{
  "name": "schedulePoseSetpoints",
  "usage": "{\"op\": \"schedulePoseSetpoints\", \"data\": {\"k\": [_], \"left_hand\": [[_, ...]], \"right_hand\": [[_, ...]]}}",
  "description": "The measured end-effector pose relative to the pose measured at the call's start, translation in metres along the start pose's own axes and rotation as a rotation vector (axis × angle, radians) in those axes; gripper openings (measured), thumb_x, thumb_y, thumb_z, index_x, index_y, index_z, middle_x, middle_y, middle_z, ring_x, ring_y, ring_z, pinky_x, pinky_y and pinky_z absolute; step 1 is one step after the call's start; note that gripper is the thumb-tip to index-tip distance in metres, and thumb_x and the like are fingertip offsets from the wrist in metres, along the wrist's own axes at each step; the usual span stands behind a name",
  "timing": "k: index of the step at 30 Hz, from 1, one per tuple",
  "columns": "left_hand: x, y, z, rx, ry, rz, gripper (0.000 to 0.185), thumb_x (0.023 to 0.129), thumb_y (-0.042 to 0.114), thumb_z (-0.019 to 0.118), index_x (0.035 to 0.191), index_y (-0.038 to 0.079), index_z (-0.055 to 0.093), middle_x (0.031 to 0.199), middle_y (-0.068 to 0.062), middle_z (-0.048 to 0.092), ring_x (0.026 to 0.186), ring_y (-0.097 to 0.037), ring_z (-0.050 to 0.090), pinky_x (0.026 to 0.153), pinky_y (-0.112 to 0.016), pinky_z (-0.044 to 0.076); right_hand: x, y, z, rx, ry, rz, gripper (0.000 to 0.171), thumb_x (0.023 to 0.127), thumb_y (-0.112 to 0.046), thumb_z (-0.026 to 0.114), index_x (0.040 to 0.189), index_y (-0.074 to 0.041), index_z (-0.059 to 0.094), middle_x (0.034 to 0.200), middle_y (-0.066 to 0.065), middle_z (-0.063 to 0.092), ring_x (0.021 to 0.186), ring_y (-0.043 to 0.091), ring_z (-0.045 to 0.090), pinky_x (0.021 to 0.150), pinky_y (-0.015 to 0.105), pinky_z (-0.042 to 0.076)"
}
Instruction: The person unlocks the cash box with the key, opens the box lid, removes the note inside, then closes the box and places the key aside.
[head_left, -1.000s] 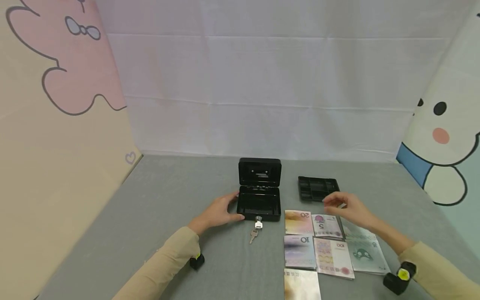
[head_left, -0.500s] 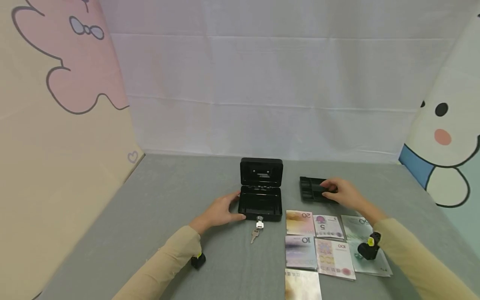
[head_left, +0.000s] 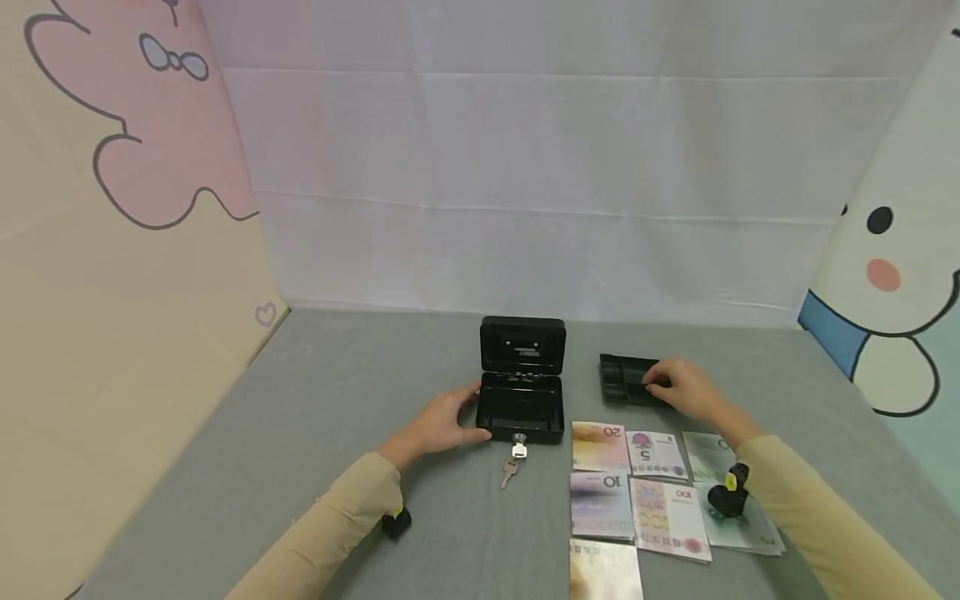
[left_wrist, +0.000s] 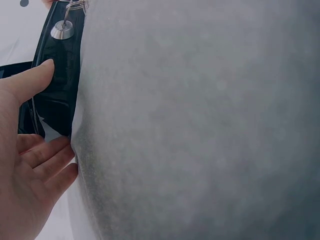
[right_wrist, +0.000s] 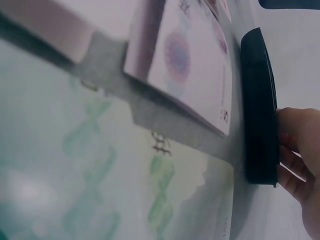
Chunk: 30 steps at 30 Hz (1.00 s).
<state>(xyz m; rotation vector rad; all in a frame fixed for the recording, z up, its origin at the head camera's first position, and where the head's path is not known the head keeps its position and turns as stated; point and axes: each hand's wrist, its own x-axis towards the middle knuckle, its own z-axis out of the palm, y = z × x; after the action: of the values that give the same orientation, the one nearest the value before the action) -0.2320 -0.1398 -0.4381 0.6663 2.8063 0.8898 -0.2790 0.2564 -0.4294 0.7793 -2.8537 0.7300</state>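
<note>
gripping the black tray with my right hand, fingers curled over its near-right edge | long axis runs leftward from my fingertips | left hand rests with relaxed fingers against the open cash box, left of the tray

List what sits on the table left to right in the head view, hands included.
left hand → open black cash box with its keys hanging in front → black coin tray → right hand on the tray's right end.
</note>
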Motion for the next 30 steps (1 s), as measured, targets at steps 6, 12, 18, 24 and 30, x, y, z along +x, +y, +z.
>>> {"op": "schedulePoseSetpoints", "data": {"k": [6, 12, 18, 24, 30], "left_hand": [[0.001, 0.0, 0.002, 0.011, 0.0, 0.008, 0.083, 0.075, 0.037, 0.072, 0.139, 0.002, 0.034, 0.128, -0.014, 0.051, 0.116, -0.024, 0.05, 0.098, -0.041, 0.038], [0.001, 0.001, 0.002, 0.0, 0.003, -0.001, 0.082, 0.074, 0.035, 0.073, 0.138, 0.001, 0.035, 0.129, -0.015, 0.051, 0.116, -0.026, 0.049, 0.097, -0.042, 0.038], [0.001, 0.001, 0.002, 0.003, 0.001, -0.004, 0.082, 0.075, 0.036, 0.072, 0.139, 0.001, 0.034, 0.129, -0.015, 0.05, 0.116, -0.026, 0.049, 0.097, -0.043, 0.038], [0.0, 0.0, 0.002, -0.013, 0.011, 0.007, 0.083, 0.075, 0.036, 0.073, 0.138, 0.0, 0.034, 0.131, -0.016, 0.049, 0.117, -0.026, 0.049, 0.097, -0.042, 0.038], [-0.001, 0.0, 0.001, -0.023, 0.011, 0.007, 0.083, 0.075, 0.035, 0.072, 0.139, 0.0, 0.033, 0.132, -0.016, 0.048, 0.118, -0.026, 0.048, 0.097, -0.042, 0.038]], "right_hand": [[-0.003, 0.002, 0.003, -0.034, 0.05, -0.039, 0.005, 0.078, 0.001, 0.066, 0.083, -0.001, 0.068, 0.08, 0.009, 0.063, 0.073, 0.024, 0.058, 0.065, 0.041, 0.048], [-0.005, 0.0, 0.004, -0.046, 0.071, -0.052, 0.007, 0.079, 0.001, 0.065, 0.085, -0.001, 0.068, 0.083, 0.011, 0.064, 0.077, 0.027, 0.058, 0.068, 0.044, 0.047], [0.0, -0.017, -0.003, -0.025, 0.092, -0.064, 0.009, 0.08, 0.001, 0.064, 0.088, -0.001, 0.067, 0.085, 0.01, 0.064, 0.08, 0.027, 0.057, 0.07, 0.045, 0.046], [0.011, -0.049, -0.011, -0.064, 0.103, -0.124, 0.009, 0.08, -0.002, 0.066, 0.088, -0.003, 0.068, 0.084, 0.007, 0.064, 0.08, 0.024, 0.056, 0.07, 0.041, 0.047], [0.016, -0.072, -0.012, -0.046, 0.127, -0.174, 0.011, 0.079, 0.001, 0.066, 0.089, -0.003, 0.067, 0.084, 0.007, 0.064, 0.08, 0.024, 0.055, 0.068, 0.04, 0.047]]}}
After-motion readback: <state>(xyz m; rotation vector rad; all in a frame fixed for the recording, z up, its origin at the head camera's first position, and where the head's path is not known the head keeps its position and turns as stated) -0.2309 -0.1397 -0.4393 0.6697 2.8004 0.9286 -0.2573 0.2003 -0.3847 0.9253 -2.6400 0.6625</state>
